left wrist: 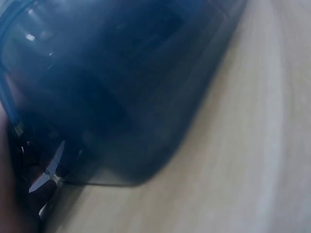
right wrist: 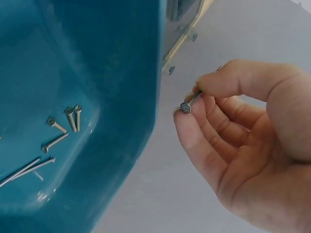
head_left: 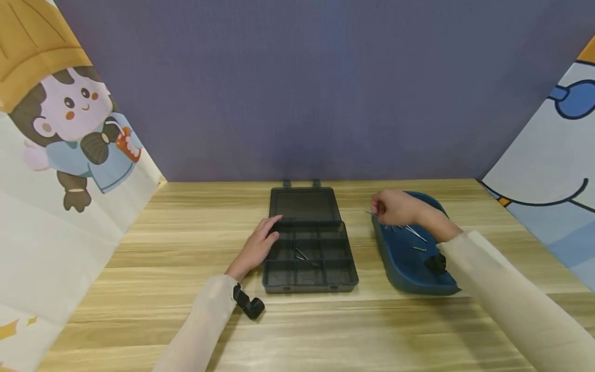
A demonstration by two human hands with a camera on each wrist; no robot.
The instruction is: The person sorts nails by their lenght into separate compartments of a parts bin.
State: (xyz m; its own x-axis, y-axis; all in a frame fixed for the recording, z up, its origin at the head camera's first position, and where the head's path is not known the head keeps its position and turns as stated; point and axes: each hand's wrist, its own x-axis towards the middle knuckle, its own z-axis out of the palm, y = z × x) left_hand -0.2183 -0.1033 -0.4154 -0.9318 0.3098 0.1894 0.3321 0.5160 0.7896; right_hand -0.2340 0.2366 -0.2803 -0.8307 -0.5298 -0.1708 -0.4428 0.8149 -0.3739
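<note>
My right hand (head_left: 394, 205) is at the far left rim of a blue tray (head_left: 395, 268). In the right wrist view, thumb and fingers pinch a nail (right wrist: 196, 97), its round textured head sticking out past the fingertips. Several screws (right wrist: 54, 142) and long nails (right wrist: 29, 170) lie inside the tray. My left hand (head_left: 256, 245) rests along the left side of a dark see-through compartment box (head_left: 302, 289), fingers extended near the hinge. The box's lid (head_left: 304, 204) is folded back flat. A few nails (head_left: 301, 254) lie in its middle compartments.
The wooden table (head_left: 195, 237) carries the box at the centre and the tray to its right. A grey-purple panel (head_left: 316, 93) stands at the back edge, with cartoon-printed walls on both sides. Small black wrist cameras (head_left: 251, 307) stick out at the cuffs.
</note>
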